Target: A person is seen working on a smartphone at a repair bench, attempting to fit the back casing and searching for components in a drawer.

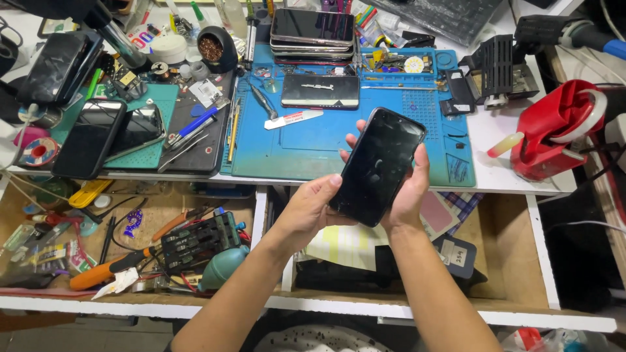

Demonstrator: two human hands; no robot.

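Nearest, two open drawers sit under the white bench (pixel 502 179). The left drawer (pixel 259 212) holds a jumble: an orange-handled tool (pixel 104 272), a black rack (pixel 199 240), a teal dome-shaped thing (pixel 222 267), pliers (pixel 179 220) and small packets. The right drawer (pixel 508 254) holds papers (pixel 345 244), a pink card (pixel 437 212) and a dark pouch (pixel 456 257).

Above the drawers, both hands hold a black phone (pixel 378 166), screen up and dark. The left hand (pixel 306 212) pinches its lower left edge with the thumb on the glass. The right hand (pixel 407 189) cradles it from behind and below, fingers wrapped up the back, fingertips showing past the upper left edge. The phone's long axis runs from lower left to upper right, its top end tilted away over the front edge of the blue mat (pixel 313 146).

On the mat lie another phone (pixel 319 90), face up and crosswise, a white pry tool (pixel 293 119) and tweezers (pixel 264 101). Farther back stands a stack of phones (pixel 313 36), beside a blue parts tray (pixel 407 64). To the left, a green mat (pixel 153 120) carries two dark phones (pixel 91 137), a blue pen (pixel 192 127) and loose tools. At right sit a black holder (pixel 492 68) and a red tool (pixel 554 127). The bench top is white and crowded.
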